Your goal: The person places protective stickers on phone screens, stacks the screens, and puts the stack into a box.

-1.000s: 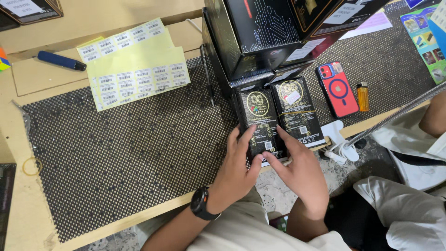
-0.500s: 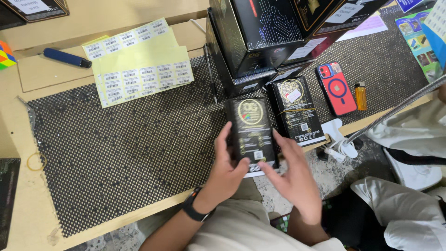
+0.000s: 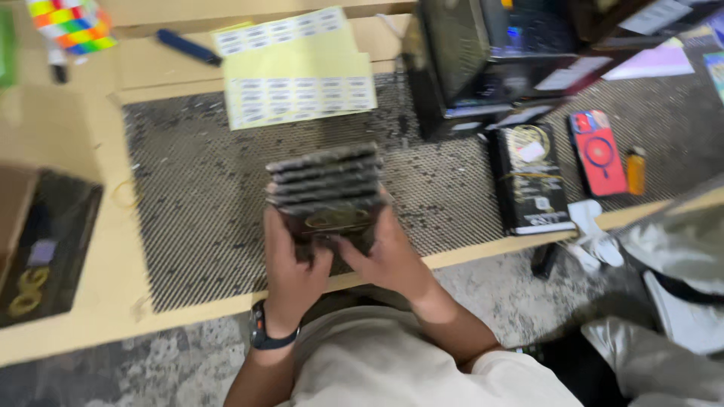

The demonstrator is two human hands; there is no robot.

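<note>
Gripping a stack of dark boxes from below, both hands clasp its sides.

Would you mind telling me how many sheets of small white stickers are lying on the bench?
2, possibly more beneath. One sticker sheet lies at the far edge by the blue pen; the other sticker sheet lies nearer, on the yellow paper, overlapping the black mesh mat.
</note>
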